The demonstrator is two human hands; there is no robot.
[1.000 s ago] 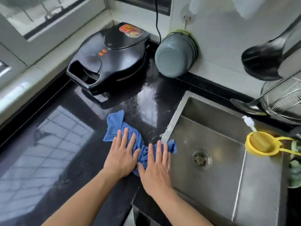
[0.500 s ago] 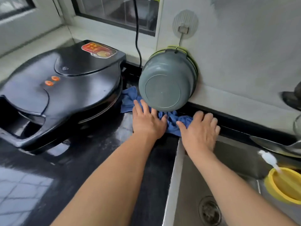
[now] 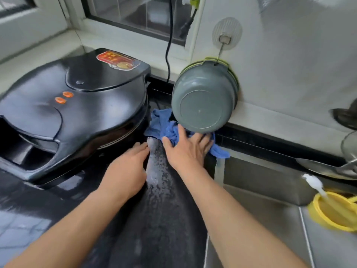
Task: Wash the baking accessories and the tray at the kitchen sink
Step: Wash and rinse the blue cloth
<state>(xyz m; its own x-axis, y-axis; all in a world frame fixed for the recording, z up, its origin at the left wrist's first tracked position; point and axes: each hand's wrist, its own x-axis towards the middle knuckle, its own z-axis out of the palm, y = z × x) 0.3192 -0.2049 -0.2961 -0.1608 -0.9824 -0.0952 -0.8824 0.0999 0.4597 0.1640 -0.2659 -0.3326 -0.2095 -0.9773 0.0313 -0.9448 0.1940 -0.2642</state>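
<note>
From the head camera we look down at a wet black counter (image 3: 160, 200), and the landmark here is the grey bowl (image 3: 202, 101) hanging from a hook (image 3: 224, 40) on the white wall. Right below that bowl lies a bunched blue cloth (image 3: 164, 126). Our right hand (image 3: 187, 149) presses flat on the cloth, fingers spread and reaching under the bowl's lower edge. Our left hand (image 3: 127, 169) sits down-left of the bowl, fingers straight, resting against the side of the black electric grill (image 3: 77, 113); it holds nothing. A black cord (image 3: 169, 45) hangs above-left of the bowl. Down-right of the bowl opens the steel sink (image 3: 270, 190), and at its far right sits a yellow strainer (image 3: 336, 211) with a white brush (image 3: 314, 182) poking out of it.
</note>
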